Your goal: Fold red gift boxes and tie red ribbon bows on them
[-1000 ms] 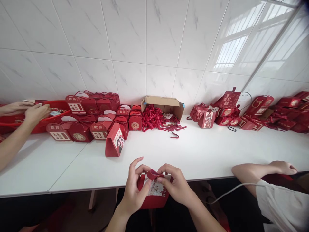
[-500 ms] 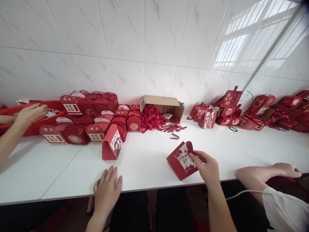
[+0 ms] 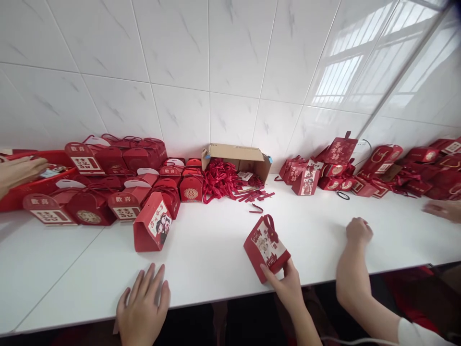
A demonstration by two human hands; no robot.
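My right hand [image 3: 284, 283] grips a red gift box [image 3: 265, 247] by its lower right edge, thumb on the printed face. The box is tilted, with a ribbon loop at its top and a pale picture panel on the front. Flat on the white table near its front edge lies my left hand [image 3: 144, 302], fingers spread and nothing in them. Beyond it stands a red triangular box [image 3: 153, 223] with a cartoon couple printed on it. A short dark red ribbon strip [image 3: 256, 208] lies behind the held box.
Rows of red gift boxes [image 3: 90, 206] stand at the left, before a red basket [image 3: 57, 161] where another person's hand [image 3: 18, 173] is. A cardboard box [image 3: 236, 153] spills red ribbons [image 3: 220, 179]. More boxes [image 3: 304, 180] stand at the right, near a co-worker's arm [image 3: 355, 274].
My right hand has moved from the box's ribbon loop to its lower edge, turning the box more upright. The co-worker's arm at the right has reached further over the table.
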